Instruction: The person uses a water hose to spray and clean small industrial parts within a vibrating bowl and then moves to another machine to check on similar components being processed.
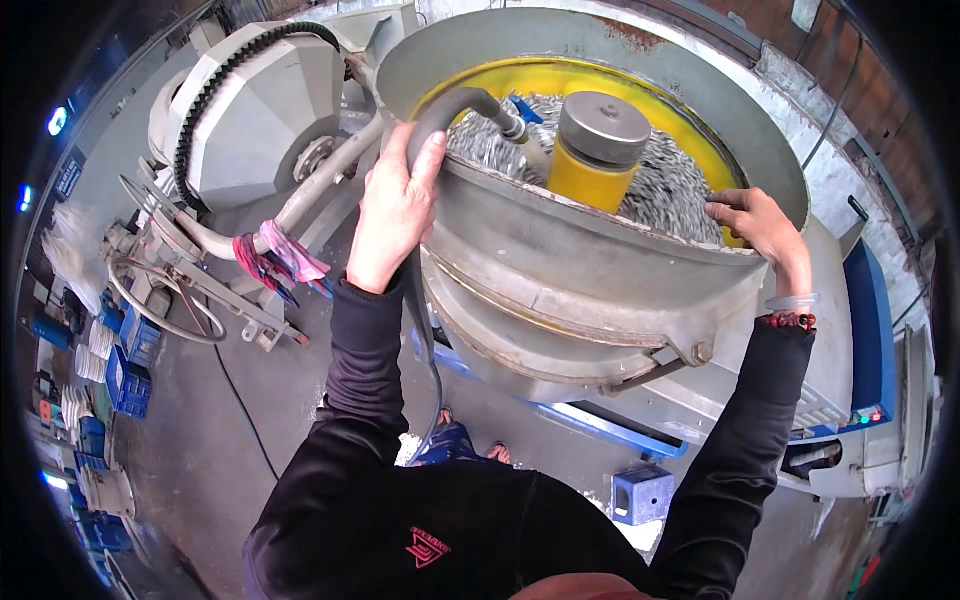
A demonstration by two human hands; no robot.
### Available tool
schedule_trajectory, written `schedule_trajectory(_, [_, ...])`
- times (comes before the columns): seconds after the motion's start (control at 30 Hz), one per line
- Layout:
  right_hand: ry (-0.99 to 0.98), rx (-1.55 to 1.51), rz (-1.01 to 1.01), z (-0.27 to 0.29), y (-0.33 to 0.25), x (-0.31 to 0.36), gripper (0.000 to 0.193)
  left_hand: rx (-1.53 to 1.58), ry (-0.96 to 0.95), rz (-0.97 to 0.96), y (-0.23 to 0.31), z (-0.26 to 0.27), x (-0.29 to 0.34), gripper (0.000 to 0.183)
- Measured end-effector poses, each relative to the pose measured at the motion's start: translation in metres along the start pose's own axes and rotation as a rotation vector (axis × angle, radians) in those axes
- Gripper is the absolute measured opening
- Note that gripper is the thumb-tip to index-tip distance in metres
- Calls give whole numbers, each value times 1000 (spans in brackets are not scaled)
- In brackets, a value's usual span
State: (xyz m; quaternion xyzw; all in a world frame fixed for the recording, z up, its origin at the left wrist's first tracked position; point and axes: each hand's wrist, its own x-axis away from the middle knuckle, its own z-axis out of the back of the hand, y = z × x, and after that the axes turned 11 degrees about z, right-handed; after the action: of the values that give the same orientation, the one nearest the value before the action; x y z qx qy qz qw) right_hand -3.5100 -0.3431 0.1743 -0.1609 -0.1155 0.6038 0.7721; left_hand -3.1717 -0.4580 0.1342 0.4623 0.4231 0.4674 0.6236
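left hand [398,205] grips hose [452,108] | right hand [762,222] on bowl rim [600,232]

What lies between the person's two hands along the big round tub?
In the head view, the left hand grips the grey hose and the right hand rests on the tub rim. Between them rises the yellow centre post amid grey metal pieces.
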Motion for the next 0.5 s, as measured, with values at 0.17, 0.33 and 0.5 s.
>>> schedule_trajectory(0.17, [27,29,47,-5,11,-6,41,-13,-3,-11,2,3,2,42])
schedule_trajectory(0.33, [66,-26,53,-4,12,-4,42,-2,16,-22,-1,-1,-1,44])
schedule_trajectory(0.5, [437,-57,96,-10,16,-2,67,20,-3,-27,-3,0,0,45])
